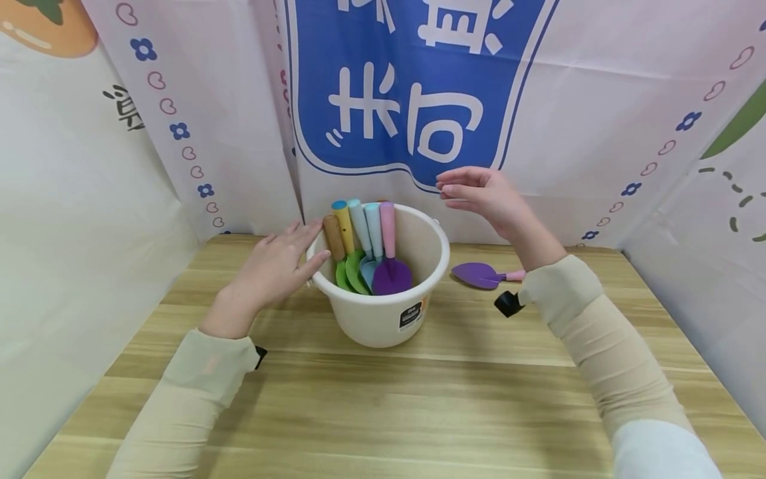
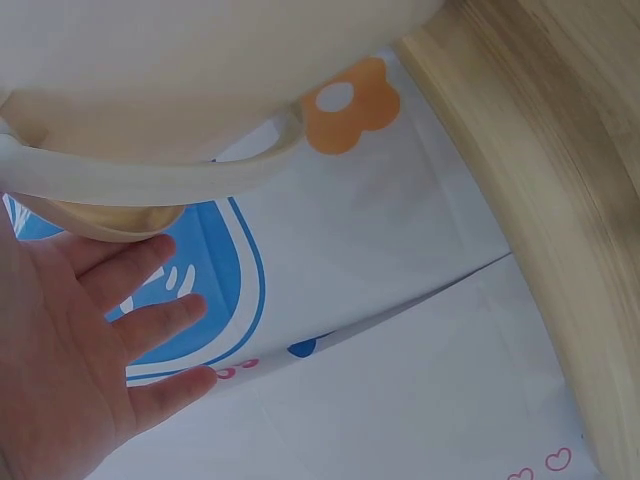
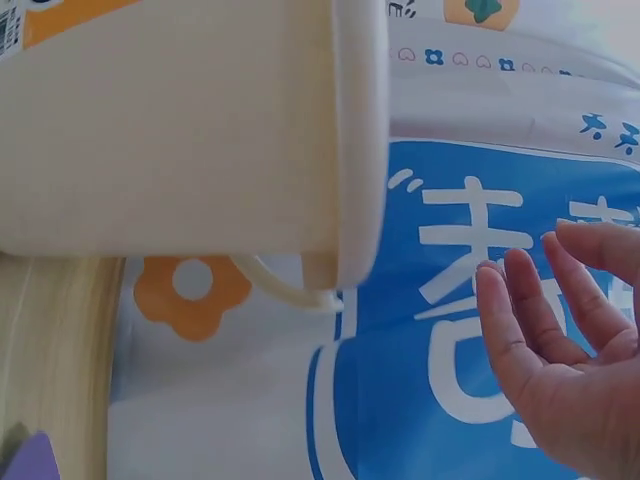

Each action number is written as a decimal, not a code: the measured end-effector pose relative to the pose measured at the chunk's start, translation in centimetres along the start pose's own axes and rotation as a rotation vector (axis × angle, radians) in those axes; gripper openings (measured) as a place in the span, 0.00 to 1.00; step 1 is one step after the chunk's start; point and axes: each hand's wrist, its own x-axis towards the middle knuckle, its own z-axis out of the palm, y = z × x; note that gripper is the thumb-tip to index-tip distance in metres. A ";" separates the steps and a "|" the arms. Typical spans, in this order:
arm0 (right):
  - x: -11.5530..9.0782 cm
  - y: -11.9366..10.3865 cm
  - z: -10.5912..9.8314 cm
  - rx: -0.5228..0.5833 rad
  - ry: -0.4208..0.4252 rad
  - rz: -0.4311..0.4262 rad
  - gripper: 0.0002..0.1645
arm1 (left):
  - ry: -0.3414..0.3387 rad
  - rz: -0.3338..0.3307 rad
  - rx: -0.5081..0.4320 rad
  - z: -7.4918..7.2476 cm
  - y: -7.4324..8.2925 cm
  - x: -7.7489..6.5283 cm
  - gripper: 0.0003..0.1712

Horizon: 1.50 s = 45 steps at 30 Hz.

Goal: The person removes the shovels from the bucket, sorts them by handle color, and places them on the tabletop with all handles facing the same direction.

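Note:
A white bucket (image 1: pixel 353 313) stands upright on the wooden table. In it lean several small toy shovels: a purple shovel (image 1: pixel 391 276) with a pink handle, light-blue ones, and green ones with yellow and brown handles. My left hand (image 1: pixel 278 256) rests at the bucket's left rim, its fingers spread and straight. The left wrist view shows these fingers (image 2: pixel 160 330) beside the rim, near the bucket's handle (image 2: pixel 150 182). Beyond the bucket's right side, my right hand (image 1: pixel 481 196) is raised in the air, fingers loosely bent and holding nothing.
A second purple shovel (image 1: pixel 477 275) with a pink handle lies on the table (image 1: pixel 371 412) right of the bucket, below the right wrist. A printed cloth (image 1: pixel 239 100) with a blue panel hangs close behind the bucket. White sheets line both sides.

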 end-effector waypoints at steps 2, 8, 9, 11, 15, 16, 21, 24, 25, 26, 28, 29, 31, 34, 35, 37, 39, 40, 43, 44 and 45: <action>0.5 0.5 0.8 0.031 -0.015 -0.004 0.20 | 0.001 0.000 0.000 0.0 -0.1 0.0 0.41; 1.6 1.8 3.5 0.031 -0.058 0.011 0.24 | -0.012 0.001 -0.009 0.1 -0.1 -0.1 0.42; 1.8 1.9 3.8 0.021 -0.063 0.012 0.24 | -0.010 0.000 -0.010 0.1 -0.1 -0.1 0.42; 2.1 1.9 4.4 0.001 -0.072 0.003 0.24 | -0.005 -0.002 -0.012 0.1 -0.1 -0.1 0.42; 2.8 2.0 5.3 -0.025 -0.085 -0.017 0.24 | 0.004 -0.002 -0.014 0.0 -0.1 -0.1 0.41; 3.0 2.1 5.4 -0.037 -0.089 -0.019 0.24 | 0.003 -0.002 -0.015 0.0 0.0 0.0 0.41; 3.6 2.7 5.9 -0.158 -0.127 -0.016 0.25 | -0.015 -0.007 -0.013 -0.1 0.1 0.0 0.41; 3.7 2.9 6.2 -0.231 -0.150 -0.025 0.26 | -0.017 -0.007 -0.014 0.0 0.1 0.0 0.41; 3.7 3.0 6.4 -0.243 -0.156 -0.032 0.26 | -0.016 -0.007 -0.014 0.0 0.1 0.0 0.41; 3.7 3.0 6.5 -0.258 -0.161 -0.042 0.26 | -0.013 -0.008 -0.017 0.0 0.1 0.0 0.41; 3.8 3.0 6.8 -0.285 -0.173 -0.052 0.26 | -0.008 -0.009 -0.019 0.1 0.1 0.0 0.41; 3.9 3.0 6.9 -0.303 -0.177 -0.057 0.25 | -0.009 -0.009 -0.019 0.1 0.1 0.0 0.41; 4.0 3.0 7.1 -0.356 -0.178 -0.061 0.25 | -0.013 -0.012 -0.018 0.0 0.1 -0.1 0.41; 4.1 2.8 7.5 -0.441 -0.172 -0.052 0.25 | -0.016 -0.011 -0.015 0.0 0.0 -0.1 0.41; 4.1 2.8 7.7 -0.474 -0.168 -0.049 0.25 | -0.015 -0.011 -0.015 0.0 0.0 -0.1 0.41; 4.2 2.7 7.9 -0.524 -0.161 -0.040 0.26 | -0.012 -0.011 -0.018 0.0 0.0 -0.1 0.41; 4.2 2.6 8.0 -0.559 -0.154 -0.038 0.26 | -0.008 -0.011 -0.021 0.1 -0.1 -0.1 0.41; 4.3 2.6 8.1 -0.570 -0.151 -0.039 0.26 | -0.005 -0.011 -0.022 0.1 -0.1 0.0 0.41; 4.2 2.6 8.2 -0.575 -0.139 -0.050 0.26 | -0.002 -0.008 -0.021 0.1 -0.1 0.0 0.41; 4.1 2.6 8.2 -0.571 -0.132 -0.056 0.25 | -0.001 -0.008 -0.021 0.1 -0.1 0.0 0.41; 4.1 2.6 8.2 -0.565 -0.123 -0.063 0.25 | -0.001 -0.008 -0.021 0.1 0.0 0.0 0.41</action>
